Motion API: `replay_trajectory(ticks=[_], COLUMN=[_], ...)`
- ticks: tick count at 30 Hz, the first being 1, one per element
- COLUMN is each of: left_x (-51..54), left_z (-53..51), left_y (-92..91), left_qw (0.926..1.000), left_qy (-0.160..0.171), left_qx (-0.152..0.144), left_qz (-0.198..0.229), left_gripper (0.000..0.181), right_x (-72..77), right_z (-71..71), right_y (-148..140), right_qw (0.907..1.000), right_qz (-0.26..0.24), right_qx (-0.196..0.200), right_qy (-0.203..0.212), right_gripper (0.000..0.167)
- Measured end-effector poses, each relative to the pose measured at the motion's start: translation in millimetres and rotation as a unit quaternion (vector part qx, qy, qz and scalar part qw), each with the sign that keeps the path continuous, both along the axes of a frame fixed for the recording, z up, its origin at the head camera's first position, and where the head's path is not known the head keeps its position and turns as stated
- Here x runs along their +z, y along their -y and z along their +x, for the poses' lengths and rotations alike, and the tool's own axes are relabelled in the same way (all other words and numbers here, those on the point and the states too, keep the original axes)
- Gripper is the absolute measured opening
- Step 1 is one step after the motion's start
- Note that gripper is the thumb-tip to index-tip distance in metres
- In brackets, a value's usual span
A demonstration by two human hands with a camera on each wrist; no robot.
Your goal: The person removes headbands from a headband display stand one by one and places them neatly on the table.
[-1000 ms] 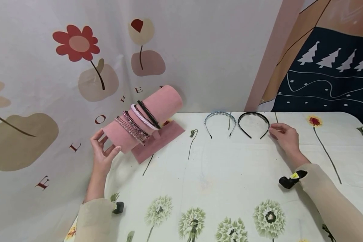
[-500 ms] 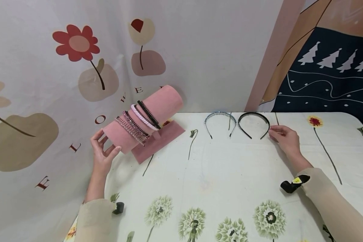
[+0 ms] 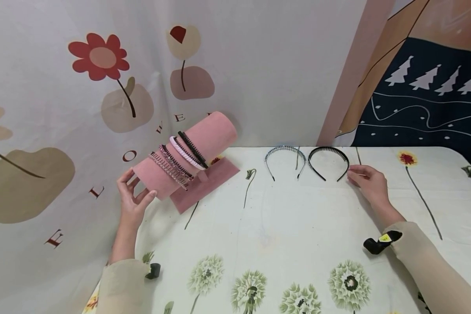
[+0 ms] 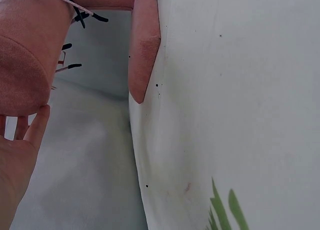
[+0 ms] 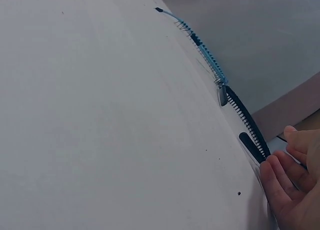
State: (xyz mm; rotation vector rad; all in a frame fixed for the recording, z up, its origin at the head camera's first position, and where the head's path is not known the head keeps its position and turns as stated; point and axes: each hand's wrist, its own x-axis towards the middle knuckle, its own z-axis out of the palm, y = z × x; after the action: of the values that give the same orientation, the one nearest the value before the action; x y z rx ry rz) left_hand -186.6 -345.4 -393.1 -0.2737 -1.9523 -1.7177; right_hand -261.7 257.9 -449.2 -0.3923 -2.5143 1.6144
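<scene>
Forearms [image 3: 431, 261] reach forward, well apart. Our left hand [image 3: 132, 204]: fingers wrap near end of pink stand [image 3: 210, 136] on counter [image 3: 282, 218]. Our right hand [image 3: 372, 185], well right of stand: fingertips touch black headband [image 3: 328, 149]; whether pinching, we cannot tell. Blue headband [image 3: 284, 148] lies nearer stand. Since earlier frame, we see hands, stand, headbands unmoved.

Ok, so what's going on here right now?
A person's left hand holds the near end of a pink roll stand with several headbands around it. The right hand has its fingertips at the side of a black headband, which sits on the table beside a blue headband.
</scene>
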Motion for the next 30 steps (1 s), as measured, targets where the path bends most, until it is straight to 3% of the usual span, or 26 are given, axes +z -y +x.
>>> replay_trajectory(ticks=[14,24,30], left_x=[0.3,-0.3,-0.1], left_z=[0.3,-0.4,-0.5], left_y=[-0.5,-0.3,-1.1], left_qw=[1.0000,0.9999,0.9999], left_qy=[-0.003,-0.015,-0.011], left_qx=[0.000,-0.006,-0.006], left_qz=[-0.003,0.003,0.010], left_gripper=[0.080,0.079,0.079], right_x=[6.2,10.8,13.3], right_z=[5.9,12.0,13.4], right_y=[4.4,9.5,15.3], right_qw=[0.9998,0.9979,0.9979], right_qz=[-0.016,-0.042,-0.027], right_qx=[0.008,0.033,0.044], right_qy=[0.000,-0.035,-0.039], right_gripper=[0.044,0.045,0.044])
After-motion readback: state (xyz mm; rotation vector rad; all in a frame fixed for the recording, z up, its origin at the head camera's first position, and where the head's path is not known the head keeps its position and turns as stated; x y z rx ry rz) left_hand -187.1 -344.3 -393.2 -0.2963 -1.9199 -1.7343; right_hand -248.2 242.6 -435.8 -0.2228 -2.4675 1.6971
